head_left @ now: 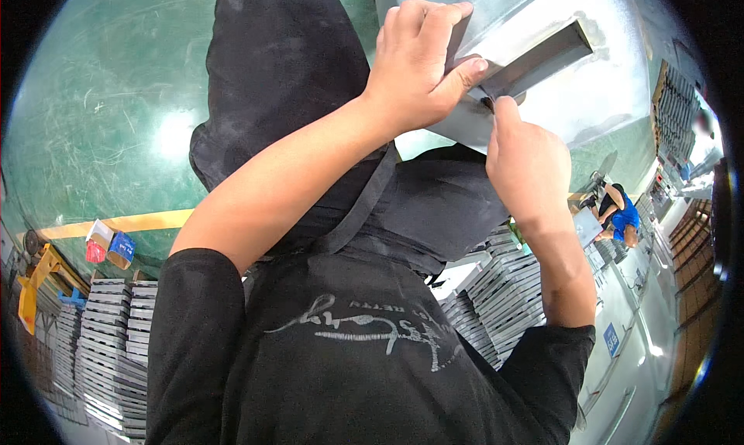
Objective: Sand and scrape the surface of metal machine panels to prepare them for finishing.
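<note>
The left grip, a bare hand (415,67), curves around a narrow dark-grey edge (459,38), thumb pointing right; the right hand (531,162) is curled, its index fingertip at the near corner of a long rectangular slot (544,60). Fingers hide the contact, so I cannot tell whether either grips anything. The slot is cut in a silvery sheet-metal piece (616,77) just beyond the black-trousered legs (287,65). Around lie a glossy green floor (101,127), grey slatted stacks (105,336) and a blue-shirted person (626,214).
</note>
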Action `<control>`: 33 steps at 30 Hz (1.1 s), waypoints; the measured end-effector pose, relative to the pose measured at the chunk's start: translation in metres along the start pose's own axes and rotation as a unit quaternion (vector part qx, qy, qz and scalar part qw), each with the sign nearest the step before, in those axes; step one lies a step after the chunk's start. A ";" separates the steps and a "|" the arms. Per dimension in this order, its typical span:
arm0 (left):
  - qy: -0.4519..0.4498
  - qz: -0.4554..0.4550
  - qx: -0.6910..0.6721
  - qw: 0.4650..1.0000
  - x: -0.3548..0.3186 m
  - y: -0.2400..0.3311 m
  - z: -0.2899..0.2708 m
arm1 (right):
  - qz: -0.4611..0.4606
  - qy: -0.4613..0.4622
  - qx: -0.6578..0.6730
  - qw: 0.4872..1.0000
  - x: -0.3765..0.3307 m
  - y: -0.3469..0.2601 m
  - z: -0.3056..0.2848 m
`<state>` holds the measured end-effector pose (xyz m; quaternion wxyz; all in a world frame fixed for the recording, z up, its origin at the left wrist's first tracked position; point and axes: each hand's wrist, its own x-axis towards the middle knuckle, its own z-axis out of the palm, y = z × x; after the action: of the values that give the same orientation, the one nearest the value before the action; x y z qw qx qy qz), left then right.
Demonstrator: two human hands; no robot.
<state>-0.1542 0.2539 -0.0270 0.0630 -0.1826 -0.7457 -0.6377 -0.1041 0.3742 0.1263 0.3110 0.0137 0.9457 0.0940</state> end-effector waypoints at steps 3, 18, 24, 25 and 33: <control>-0.011 -0.004 0.004 1.000 0.001 -0.005 0.002 | -0.004 0.009 -0.014 1.000 0.007 -0.002 0.003; -0.004 0.017 0.008 1.000 0.002 -0.012 -0.001 | 0.040 0.016 0.026 0.999 -0.003 -0.002 0.006; -0.011 0.008 0.020 1.000 0.000 -0.009 0.001 | 0.049 0.043 0.013 0.998 0.012 0.000 0.014; -0.012 0.009 0.030 0.999 0.000 -0.011 -0.001 | 0.052 0.040 0.009 0.998 0.010 -0.001 0.015; -0.014 0.020 0.040 0.999 -0.001 -0.012 -0.007 | 0.039 0.051 -0.009 0.998 0.011 -0.008 0.013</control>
<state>-0.1580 0.2458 -0.0369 0.0722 -0.2036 -0.7674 -0.6036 -0.1048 0.3691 0.1082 0.2583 0.0433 0.9582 0.1147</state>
